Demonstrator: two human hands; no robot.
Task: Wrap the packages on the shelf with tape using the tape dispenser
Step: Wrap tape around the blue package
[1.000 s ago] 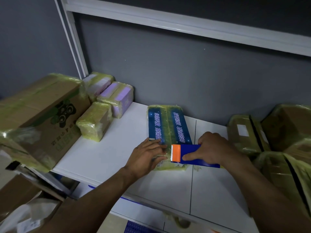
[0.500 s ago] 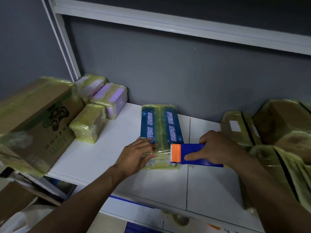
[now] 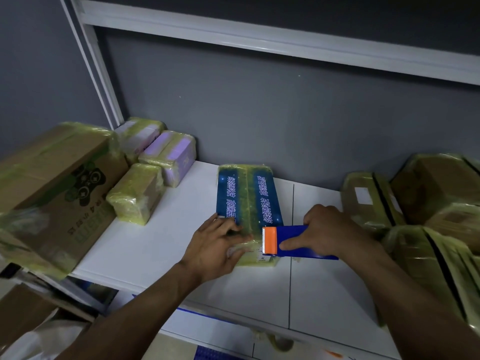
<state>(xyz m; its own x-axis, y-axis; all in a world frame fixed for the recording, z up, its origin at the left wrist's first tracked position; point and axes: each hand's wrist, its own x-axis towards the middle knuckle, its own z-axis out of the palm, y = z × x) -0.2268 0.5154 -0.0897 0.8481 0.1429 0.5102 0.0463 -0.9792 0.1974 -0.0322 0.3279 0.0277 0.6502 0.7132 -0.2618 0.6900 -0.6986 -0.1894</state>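
Note:
A flat blue package (image 3: 248,196) with white lettering and yellowish tape lies on the white shelf (image 3: 161,237), long side pointing away from me. My left hand (image 3: 220,245) rests flat on its near end, fingers spread, pressing it down. My right hand (image 3: 330,229) grips a blue tape dispenser (image 3: 298,241) with an orange toothed blade, its blade end against the package's near right corner. The tape roll itself is hidden under my hand.
A big taped cardboard box (image 3: 52,188) and three small wrapped parcels (image 3: 137,193) stand at the left. Several taped boxes (image 3: 428,203) crowd the right side. An upper shelf rail (image 3: 259,40) runs overhead; a grey wall is behind.
Both hands and the dispenser stay on the package's near end. Only the camera view has shifted slightly.

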